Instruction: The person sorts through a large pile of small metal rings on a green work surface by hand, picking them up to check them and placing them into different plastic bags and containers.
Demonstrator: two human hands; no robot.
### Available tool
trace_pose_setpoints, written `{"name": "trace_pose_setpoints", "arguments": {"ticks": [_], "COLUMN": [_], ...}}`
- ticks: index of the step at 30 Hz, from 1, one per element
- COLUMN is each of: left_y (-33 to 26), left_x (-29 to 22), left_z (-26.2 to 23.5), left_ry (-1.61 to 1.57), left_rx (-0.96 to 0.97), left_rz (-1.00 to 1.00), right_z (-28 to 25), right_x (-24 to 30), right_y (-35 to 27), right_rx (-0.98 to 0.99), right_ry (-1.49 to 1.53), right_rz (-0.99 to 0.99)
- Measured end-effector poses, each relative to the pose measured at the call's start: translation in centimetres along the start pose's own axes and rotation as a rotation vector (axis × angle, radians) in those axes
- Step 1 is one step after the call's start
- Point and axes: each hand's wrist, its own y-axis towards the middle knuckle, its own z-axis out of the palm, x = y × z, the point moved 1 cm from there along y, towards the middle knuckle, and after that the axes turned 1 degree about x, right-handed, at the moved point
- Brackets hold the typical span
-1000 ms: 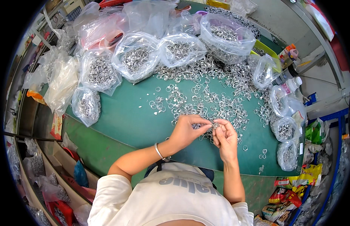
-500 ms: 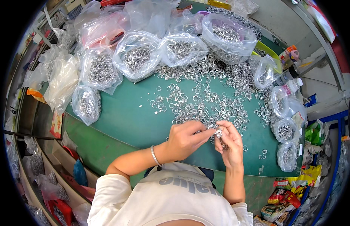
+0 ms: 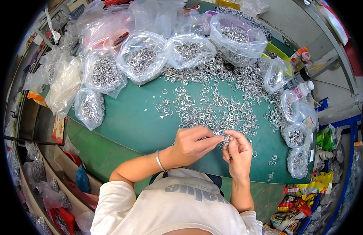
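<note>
Over the near edge of a heap of loose silver rings (image 3: 212,111), both hands meet. My left hand (image 3: 190,145) has its fingers pinched, the tips touching a small bunch of silver rings (image 3: 227,140). That bunch sits between the thumb and curled fingers of my right hand (image 3: 239,152). Something silvery shows by the left fingers too, mostly hidden. The green tabletop (image 3: 138,113) lies beneath the hands, and a few single rings (image 3: 273,160) lie right of my right hand.
Open clear bags of rings line the far side, among them one bag (image 3: 142,62) and a larger bag (image 3: 238,41). Smaller bags (image 3: 297,162) stand along the right edge beside a white bottle (image 3: 304,89). Drawers with bagged rings (image 3: 35,168) are at the left.
My right thumb and fingers have curled in more over the rings, and fewer rings show between them. My left hand stays almost in place.
</note>
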Motion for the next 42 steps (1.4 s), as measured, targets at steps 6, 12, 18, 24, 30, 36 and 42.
{"name": "trace_pose_setpoints", "arguments": {"ticks": [6, 12, 18, 24, 30, 36, 42], "left_y": [-0.1, 0.2, 0.2, 1.5, 0.7, 0.2, -0.4], "left_x": [0.0, -1.3, -0.9, -0.8, 0.3, -0.6, -0.2], "left_z": [0.3, -0.7, -0.9, -2.1, -1.3, -1.0, -0.8], "left_ry": [-0.276, -0.040, -0.185, -0.293, -0.370, -0.047, 0.073], "left_rx": [-0.012, 0.005, 0.050, 0.279, 0.252, 0.143, 0.064], "left_rz": [-0.206, -0.071, -0.201, -0.410, -0.361, -0.139, 0.074], "right_z": [-0.4, 0.8, 0.6, 1.0, 1.7, 1.8, 1.4], "right_x": [0.5, 0.8, 1.9, 2.8, 3.6, 3.5, 2.5], "right_y": [-0.2, -0.4, -0.1, 0.4, 0.4, 0.1, -0.5], "right_rx": [-0.016, -0.127, -0.004, 0.080, 0.141, 0.075, 0.028], "right_ry": [-0.320, -0.678, -0.902, -0.996, -0.934, -0.927, -0.716], "right_rz": [-0.140, -0.513, -0.627, -0.694, -0.526, -0.462, -0.307]}}
